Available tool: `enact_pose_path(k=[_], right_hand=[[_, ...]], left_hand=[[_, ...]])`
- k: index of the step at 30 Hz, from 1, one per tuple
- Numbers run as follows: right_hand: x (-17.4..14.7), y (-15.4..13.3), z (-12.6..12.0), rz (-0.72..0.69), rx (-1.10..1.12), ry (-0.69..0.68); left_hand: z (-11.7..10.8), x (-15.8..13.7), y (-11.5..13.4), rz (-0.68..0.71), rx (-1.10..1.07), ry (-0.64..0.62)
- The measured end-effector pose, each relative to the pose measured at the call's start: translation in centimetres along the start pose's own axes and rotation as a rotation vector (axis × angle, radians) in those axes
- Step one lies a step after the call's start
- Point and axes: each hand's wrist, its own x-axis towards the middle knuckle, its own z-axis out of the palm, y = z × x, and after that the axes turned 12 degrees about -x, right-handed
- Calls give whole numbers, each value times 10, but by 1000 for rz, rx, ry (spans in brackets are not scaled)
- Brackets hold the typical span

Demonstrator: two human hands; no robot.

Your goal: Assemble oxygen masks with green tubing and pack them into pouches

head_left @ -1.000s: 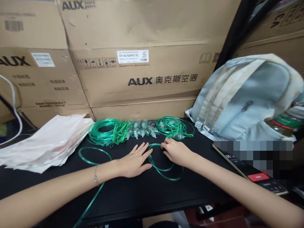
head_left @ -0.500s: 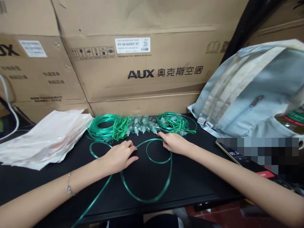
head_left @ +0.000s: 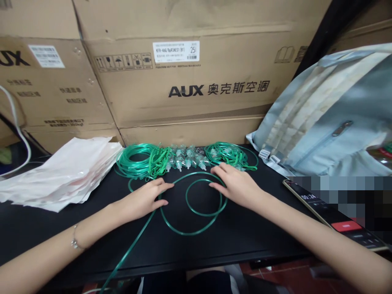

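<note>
A clear green plastic tube [head_left: 187, 234] lies in loose loops on the black table, with one end running down over the front edge. My left hand [head_left: 150, 197] rests on the left side of the loop, thumb and forefinger apart, the tube passing beneath it. At the loop's right side, my right hand [head_left: 237, 183] touches the tube with its thumb and fingers spread. Behind the hands lie a coil of green tubing [head_left: 133, 161], green elastic straps [head_left: 159, 162], several clear plastic connector pieces [head_left: 186, 157] and a second green coil [head_left: 225, 153].
White paper-like pouches [head_left: 67, 171] are stacked at the left. Large cardboard boxes [head_left: 190, 106] stand along the back. A light blue backpack [head_left: 324, 134] leans at the right, with a phone [head_left: 324, 212] near my right forearm. The black table [head_left: 196, 257] ends close to my lap.
The large tube loop has become smaller and rounder, its lower edge drawn up from the table's front. My right hand has opened from a pointing pose and shifted slightly right.
</note>
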Motion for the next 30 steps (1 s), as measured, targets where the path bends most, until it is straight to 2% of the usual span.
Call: enact_pose_path(k=[3, 7, 10, 12, 15, 17, 23, 30], right_hand=[[-5, -15, 2, -234, 47, 52], [-6, -22, 19, -338, 102, 106], [-2, -20, 27, -410, 156, 198], [3, -20, 27, -518, 190, 244], [12, -24, 27, -701, 198, 262], [17, -29, 28, -766, 179, 246], [22, -41, 29, -768, 130, 239], [31, -41, 18, -700, -103, 127]], left_hand=[[4, 14, 1, -2, -130, 106], [11, 34, 8, -27, -373, 225], [18, 48, 13, -108, -599, 236], [23, 55, 15, -147, -689, 230], [28, 60, 17, -189, -797, 221], [30, 60, 18, -208, -852, 239], [31, 56, 19, -201, -883, 276], [12, 32, 14, -170, -659, 148]])
